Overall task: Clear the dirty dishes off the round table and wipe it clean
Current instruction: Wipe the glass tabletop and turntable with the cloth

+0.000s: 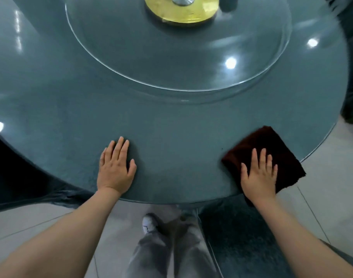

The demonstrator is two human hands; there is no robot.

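Fingers [260,157] of the right hand [259,175] lie flat and spread out on a dark brown cloth [272,145]. They press down on it and do not curl around it. This cloth is folded and sits on the near right edge of the round table [171,133], with one corner hanging over the rim. On the other side, the left hand [115,169] rests flat on the bare table top, fingers straight and close together, holding nothing. Both hands are well apart. The blue-grey table top is shiny. Farther back sits a big round glass turning tray [131,63]. In its middle is a gold disc [181,9] with a silver piece on top. Below the table edge are grey trousers [171,247] and a white shoe [149,223] on the pale tiled floor [332,187].
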